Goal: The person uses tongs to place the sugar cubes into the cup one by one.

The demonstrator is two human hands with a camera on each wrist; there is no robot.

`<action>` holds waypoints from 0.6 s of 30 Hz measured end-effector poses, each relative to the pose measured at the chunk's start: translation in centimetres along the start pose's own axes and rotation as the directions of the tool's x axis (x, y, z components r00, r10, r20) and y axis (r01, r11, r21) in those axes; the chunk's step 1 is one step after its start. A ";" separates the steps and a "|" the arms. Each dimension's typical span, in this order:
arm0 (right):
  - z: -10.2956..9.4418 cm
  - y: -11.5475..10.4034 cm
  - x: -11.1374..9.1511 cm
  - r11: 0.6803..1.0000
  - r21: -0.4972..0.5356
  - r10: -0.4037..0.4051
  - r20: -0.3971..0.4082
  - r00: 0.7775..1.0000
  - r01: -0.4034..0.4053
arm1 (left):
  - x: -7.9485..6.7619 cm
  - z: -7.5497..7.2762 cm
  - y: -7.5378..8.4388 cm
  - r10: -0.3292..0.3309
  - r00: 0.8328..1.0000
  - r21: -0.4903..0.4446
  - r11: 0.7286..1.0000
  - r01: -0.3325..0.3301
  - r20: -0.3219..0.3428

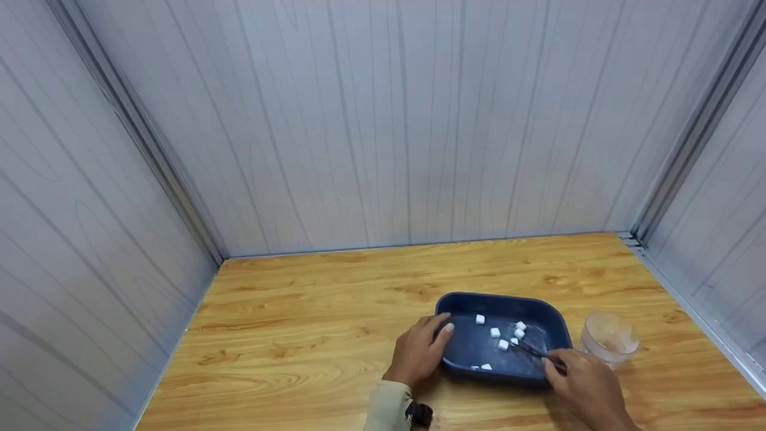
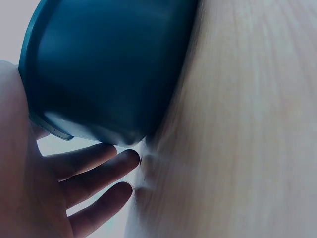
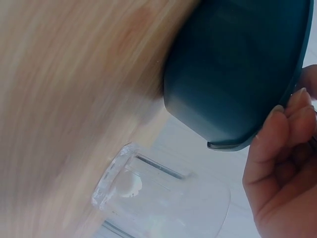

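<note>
A dark blue rectangular tray [image 1: 498,376] with rounded corners stands on the wooden table. My left hand [image 1: 417,349] holds its left rim, thumb and index finger over the edge, while the other fingers [image 2: 101,176] spread outside near the tabletop. From the right side, my right hand [image 1: 589,383] grips dark tweezers [image 1: 531,349] over the tray's front right corner. Their tips reach a small white cube [image 1: 514,341] inside; I cannot tell whether they pinch it. Around it lie several more white cubes [image 1: 495,332], with white bits [image 1: 486,367] along the near wall.
Just right of the tray is a clear cup [image 1: 609,338], close beside my right hand. Pale panels [image 1: 371,131] wall in the table at the back and both sides. Bare wood [image 1: 287,335] stretches to the left of the tray.
</note>
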State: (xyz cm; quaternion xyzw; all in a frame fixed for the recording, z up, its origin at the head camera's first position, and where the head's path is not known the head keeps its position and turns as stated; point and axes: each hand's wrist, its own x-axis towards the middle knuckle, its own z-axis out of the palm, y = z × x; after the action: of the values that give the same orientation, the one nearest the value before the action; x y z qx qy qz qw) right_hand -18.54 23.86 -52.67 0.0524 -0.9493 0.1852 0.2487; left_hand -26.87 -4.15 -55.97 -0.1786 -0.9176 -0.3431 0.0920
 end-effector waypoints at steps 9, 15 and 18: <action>-0.1 0.0 -0.2 1.000 0.012 -0.022 -0.023 0.999 0.022 | 0.0 0.1 0.0 -0.007 1.000 0.000 1.000 0.007 -0.006; -0.3 -0.1 -0.3 0.999 0.033 -0.035 -0.056 0.998 0.037 | 0.0 0.1 0.0 0.001 1.000 0.016 1.000 0.000 -0.017; -0.3 -0.1 -0.3 0.999 0.029 -0.023 -0.035 0.999 0.024 | 0.0 0.0 0.0 -0.002 1.000 0.018 1.000 0.002 -0.015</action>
State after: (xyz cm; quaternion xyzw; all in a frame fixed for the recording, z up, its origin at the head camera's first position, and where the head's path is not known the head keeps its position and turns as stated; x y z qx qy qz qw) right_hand -18.13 23.86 -52.53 0.0639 -0.9413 0.1972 0.2663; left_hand -26.91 -4.12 -55.99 -0.1743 -0.9201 -0.3360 0.1002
